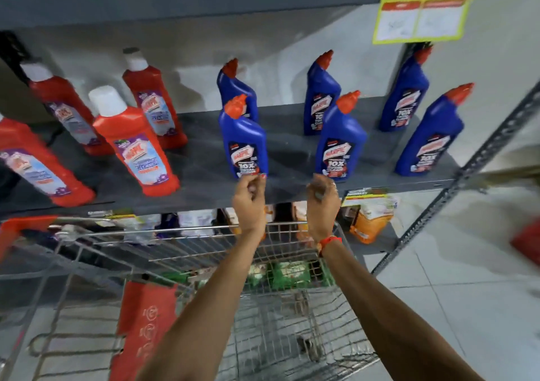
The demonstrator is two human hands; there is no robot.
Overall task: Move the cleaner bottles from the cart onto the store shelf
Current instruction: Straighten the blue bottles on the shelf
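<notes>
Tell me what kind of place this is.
Most likely a supermarket aisle: a grey metal shelf stocked with rows of blue cleaner bottles and red ones, a price tag on the shelf edge, and a wire shopping cart in front.

bare forearms, no sleeves; orange band (pixel 329 240) on right wrist; ring on right hand (pixel 323 202).
</notes>
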